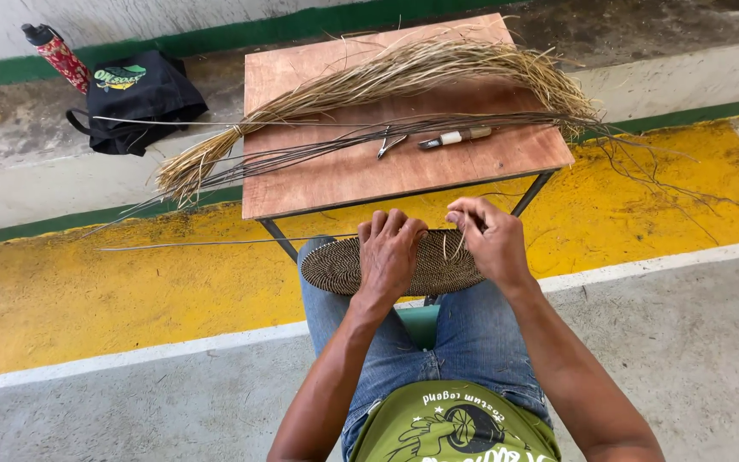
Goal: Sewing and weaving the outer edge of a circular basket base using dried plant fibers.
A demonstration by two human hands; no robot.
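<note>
A: Under the left hand (391,252), on the lap: a flat oval woven mat (438,265), dark with pale flecks. Left fingers (387,224) lie spread and pressed on top of it, pinning it, not closed round anything.

B: Right hand (493,244)?

A: At the mat's far edge. Right fingers (464,214) pinch thin pale strands (455,244) that stand up from the weave just beside them.

B: How far along, by your reading?

A: Oval body looks dense and closed over most of its face. Loose strand ends at the rim near the right fingers suggest that edge is unfinished. Judgement only; the part under the left palm is hidden.

B: Stock left?

A: Plenty. Beyond the fingertips, on the wooden surface (344,175), a big bundle of straw-coloured fibre (404,73) and a sheaf of thin dark stems (318,150). A metal tool (389,144) and a knife with a pale wrapped handle (457,137) lie there, apart from both hands.

B: Elsewhere?

A: Well left of the fingers, on the floor, a black bag (138,103) and a red bottle (60,56).
</note>
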